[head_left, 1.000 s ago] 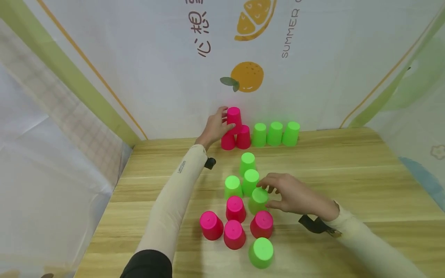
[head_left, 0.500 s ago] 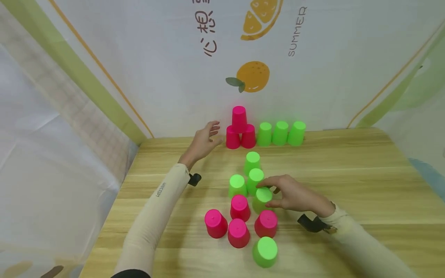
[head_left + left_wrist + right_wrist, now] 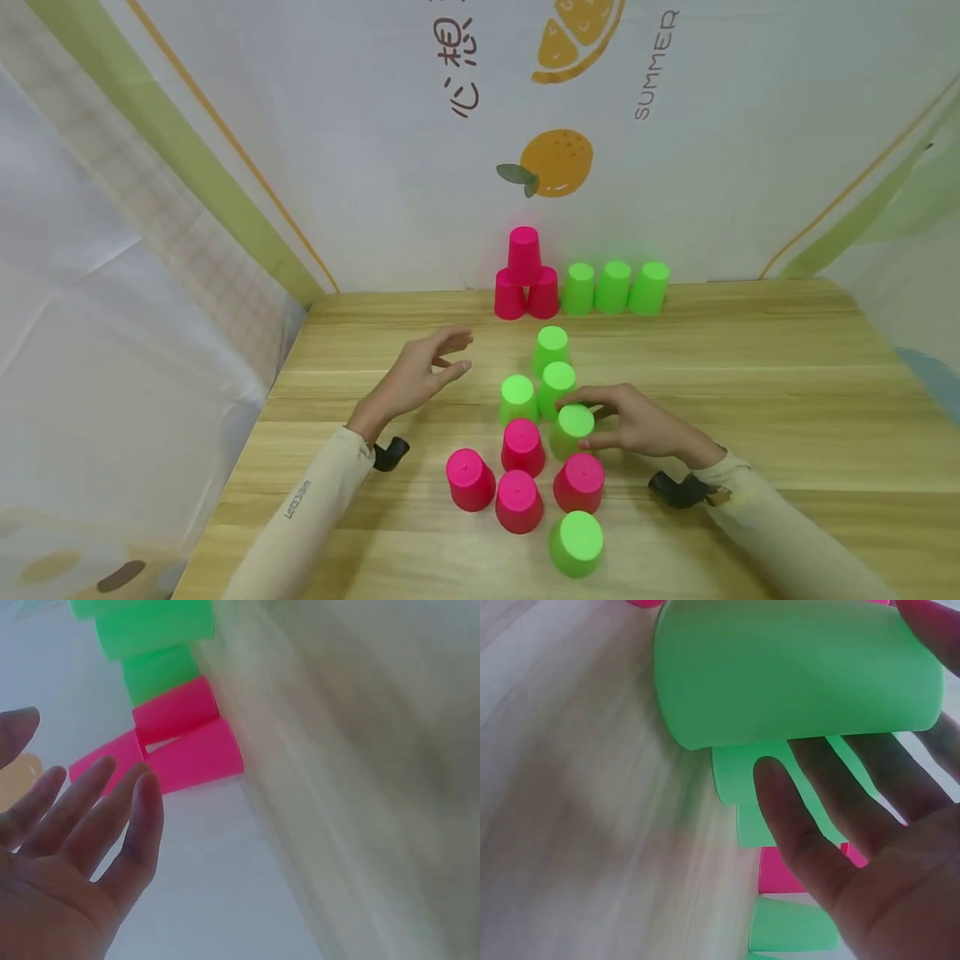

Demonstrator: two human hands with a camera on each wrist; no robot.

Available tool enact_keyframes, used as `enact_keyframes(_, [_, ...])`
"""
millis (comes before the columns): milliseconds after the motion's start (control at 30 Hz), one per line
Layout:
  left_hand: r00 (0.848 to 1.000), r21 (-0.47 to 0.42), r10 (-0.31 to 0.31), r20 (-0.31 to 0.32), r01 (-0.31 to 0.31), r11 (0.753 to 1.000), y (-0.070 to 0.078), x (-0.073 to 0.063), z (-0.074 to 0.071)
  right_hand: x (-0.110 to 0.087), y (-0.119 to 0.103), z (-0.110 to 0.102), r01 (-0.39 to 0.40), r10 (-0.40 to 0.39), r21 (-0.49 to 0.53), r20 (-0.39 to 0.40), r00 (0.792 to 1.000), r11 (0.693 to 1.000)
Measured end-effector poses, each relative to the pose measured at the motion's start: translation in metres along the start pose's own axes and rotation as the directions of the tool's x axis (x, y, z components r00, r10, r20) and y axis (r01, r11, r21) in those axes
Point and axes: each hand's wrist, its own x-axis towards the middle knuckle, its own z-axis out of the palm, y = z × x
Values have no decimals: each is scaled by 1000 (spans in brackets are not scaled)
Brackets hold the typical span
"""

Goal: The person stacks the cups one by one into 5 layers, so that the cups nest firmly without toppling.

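Observation:
My left hand (image 3: 423,371) is in the air over the left part of the table, fingers loosely extended and nothing in them. In the left wrist view, the palm (image 3: 60,900) faces a small pink cup pyramid (image 3: 195,757). That pyramid (image 3: 525,275) has one upside-down cup on top of two, by the back wall. My right hand (image 3: 637,421) curls its thumb and fingers around an upside-down green cup (image 3: 575,432). In the right wrist view, this green cup (image 3: 799,671) lies between the thumb and the fingers (image 3: 795,810), still standing on the table.
Three green cups (image 3: 613,287) stand in a row right of the pyramid. More green cups (image 3: 552,348) are grouped mid-table, one touching distance from the right fingers. Several pink cups (image 3: 517,502) and a single green cup (image 3: 576,543) stand nearer the front of the wooden table (image 3: 750,400).
My left hand has let go of the top pink cup, leaving it on the pyramid, and has drawn back toward me. My right hand has closed in around the green cup.

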Motion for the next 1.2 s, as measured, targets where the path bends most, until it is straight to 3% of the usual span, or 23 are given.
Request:
enact_keyframes(267, [999,-36,-14,47,15,999,4,-47,9,-2,-4,-11,44,-43,-31,9,999,999])
enact_keyframes(467, [998,-70,-3,56,7,998,5,-69,16,-3,-12,-25,57,-56,-64,18,998,996])
enact_keyframes(633, [995,-114,-4,100,15,993,5,-85,25,-2,-18,-37,71,-68,-77,41,997,994])
enact_keyframes(1000, [982,-117,-36,185,59,991,6,-101,39,1,-36,-65,35,-26,-123,74,997,992])
enact_keyframes(1200, [983,-129,25,182,-1,992,8,-104,41,9,-43,-83,30,-25,-64,80,996,998])
